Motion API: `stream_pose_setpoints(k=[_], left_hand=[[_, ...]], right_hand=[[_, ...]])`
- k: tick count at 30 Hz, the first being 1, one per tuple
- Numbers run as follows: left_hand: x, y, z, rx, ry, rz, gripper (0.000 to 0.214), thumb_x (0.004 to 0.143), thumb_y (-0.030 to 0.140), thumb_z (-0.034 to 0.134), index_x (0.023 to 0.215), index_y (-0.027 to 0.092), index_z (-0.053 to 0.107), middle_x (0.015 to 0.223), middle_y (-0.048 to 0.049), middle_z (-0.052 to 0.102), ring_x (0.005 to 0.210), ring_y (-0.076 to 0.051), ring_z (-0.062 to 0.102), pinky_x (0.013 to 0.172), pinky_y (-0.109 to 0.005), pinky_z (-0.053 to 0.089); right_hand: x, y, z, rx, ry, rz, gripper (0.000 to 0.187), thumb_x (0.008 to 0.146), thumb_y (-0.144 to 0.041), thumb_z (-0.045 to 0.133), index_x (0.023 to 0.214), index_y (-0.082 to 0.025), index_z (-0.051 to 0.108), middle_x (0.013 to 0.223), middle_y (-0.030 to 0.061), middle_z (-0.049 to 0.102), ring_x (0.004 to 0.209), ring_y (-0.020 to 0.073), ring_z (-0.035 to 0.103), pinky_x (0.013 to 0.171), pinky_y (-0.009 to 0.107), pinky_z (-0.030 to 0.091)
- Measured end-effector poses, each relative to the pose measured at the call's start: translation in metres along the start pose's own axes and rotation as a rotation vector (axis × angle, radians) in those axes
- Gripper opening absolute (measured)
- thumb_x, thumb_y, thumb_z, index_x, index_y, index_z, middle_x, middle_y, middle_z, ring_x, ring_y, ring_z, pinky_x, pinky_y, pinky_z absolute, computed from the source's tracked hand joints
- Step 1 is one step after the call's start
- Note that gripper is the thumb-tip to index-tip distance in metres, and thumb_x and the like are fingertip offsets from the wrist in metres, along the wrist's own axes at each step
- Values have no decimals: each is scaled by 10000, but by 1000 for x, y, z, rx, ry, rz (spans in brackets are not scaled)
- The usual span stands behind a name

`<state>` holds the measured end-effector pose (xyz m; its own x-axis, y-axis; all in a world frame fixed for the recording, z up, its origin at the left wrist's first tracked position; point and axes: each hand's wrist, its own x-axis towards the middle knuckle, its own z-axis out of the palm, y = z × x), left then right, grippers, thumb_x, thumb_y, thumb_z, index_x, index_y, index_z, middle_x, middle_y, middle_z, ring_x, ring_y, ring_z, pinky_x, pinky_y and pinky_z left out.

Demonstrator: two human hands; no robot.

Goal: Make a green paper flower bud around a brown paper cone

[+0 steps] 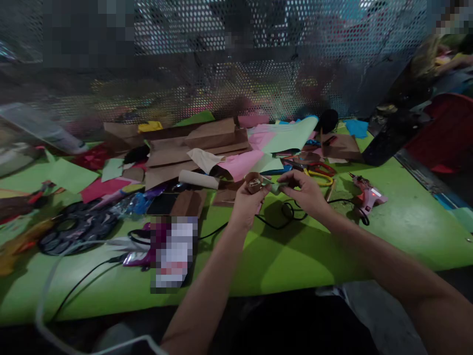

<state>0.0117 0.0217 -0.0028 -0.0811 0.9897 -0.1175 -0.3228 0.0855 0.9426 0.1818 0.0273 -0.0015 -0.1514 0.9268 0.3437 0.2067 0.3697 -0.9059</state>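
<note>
Both my hands are raised a little above the green table, close together at the centre. My left hand is closed around a short brown cardboard tube, its open end facing me. My right hand pinches a small pale green paper piece that reaches to the tube's rim. A black cord loops on the table just under my hands.
A pink glue gun lies to the right, scissors with yellow and red handles behind my hands. Brown card, pink and green paper sheets and a cardboard roll crowd the back. A paint palette sits left. A perforated screen stands behind.
</note>
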Motion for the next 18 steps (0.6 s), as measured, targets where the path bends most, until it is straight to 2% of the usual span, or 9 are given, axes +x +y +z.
stream_pose_setpoints(k=[5, 8, 13, 18], left_hand=[[-1, 2, 2, -27, 28, 0, 438, 425, 302, 953, 765, 148, 725, 722, 12, 686, 538, -48, 450, 495, -204, 342], [-1, 2, 3, -37, 56, -1, 431, 408, 286, 950, 749, 144, 728, 730, 5, 699, 535, -48, 459, 492, -206, 347], [1, 1, 2, -58, 84, 6, 432, 402, 251, 946, 746, 150, 706, 688, 23, 675, 517, -47, 456, 485, -203, 343], [-2, 4, 3, -39, 80, 16, 437, 433, 246, 938, 788, 143, 706, 671, 36, 637, 527, -41, 432, 491, -192, 335]], right_hand=[[-1, 3, 2, -1, 48, -32, 145, 820, -264, 687, 950, -206, 657, 871, 25, 699, 743, 159, 624, 710, 304, 514], [-1, 1, 2, -7, 64, -19, 205, 805, -262, 695, 993, -211, 633, 908, 26, 668, 744, 153, 606, 707, 301, 510], [-4, -6, 3, -106, 169, -46, 313, 752, -297, 775, 980, -218, 576, 1011, 35, 586, 772, 149, 587, 727, 310, 497], [-3, -6, 3, 47, 50, 71, 312, 813, -428, 721, 981, -212, 572, 890, 20, 609, 789, 167, 576, 712, 302, 481]])
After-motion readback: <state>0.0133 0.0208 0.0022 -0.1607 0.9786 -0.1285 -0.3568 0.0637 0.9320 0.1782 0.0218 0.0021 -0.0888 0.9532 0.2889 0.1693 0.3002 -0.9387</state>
